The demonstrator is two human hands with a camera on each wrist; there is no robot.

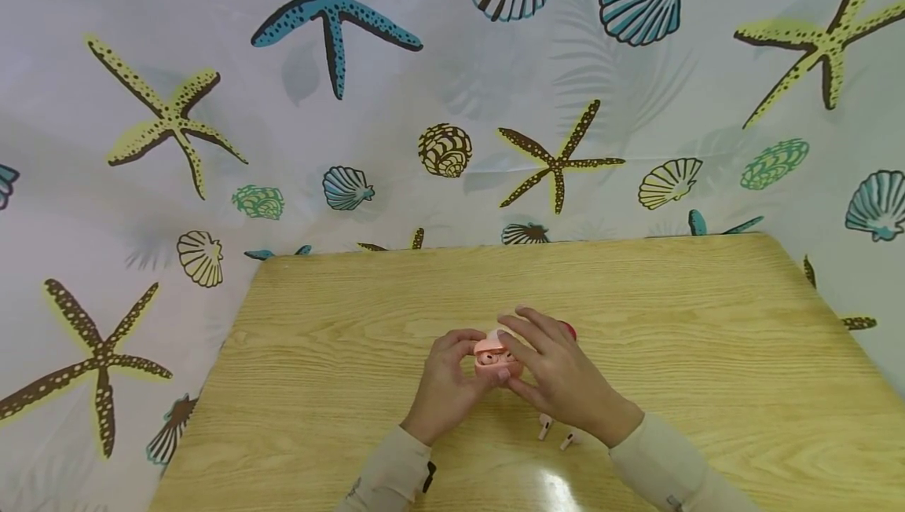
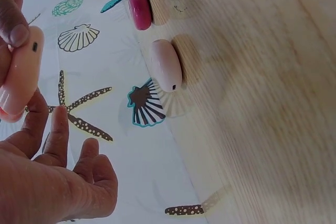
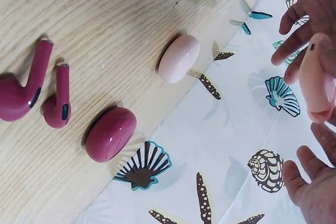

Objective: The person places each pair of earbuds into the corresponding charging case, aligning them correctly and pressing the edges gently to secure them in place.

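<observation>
A peach earbud case [image 1: 498,368] is held up in front of me between both hands, its lid raised and a pair of earbuds showing inside. My left hand [image 1: 448,382] grips it from the left, thumb across the front and fingers behind. On the right side my right hand [image 1: 558,374] pinches it, thumb low at the front and index finger on the lid, other fingers extended. The wrist views show the closed outer shell of the peach case [image 2: 23,72] with a small dark port. Two pale earbuds [image 1: 545,426] lie on the table below the right hand.
A dark red case [image 3: 111,135] and a pale pink case [image 3: 179,59] stand closed on the wood-grain table [image 1: 318,323]. Two dark red earbuds [image 3: 63,95] lie nearer. A shell-and-starfish cloth [image 1: 396,104] hangs behind the table.
</observation>
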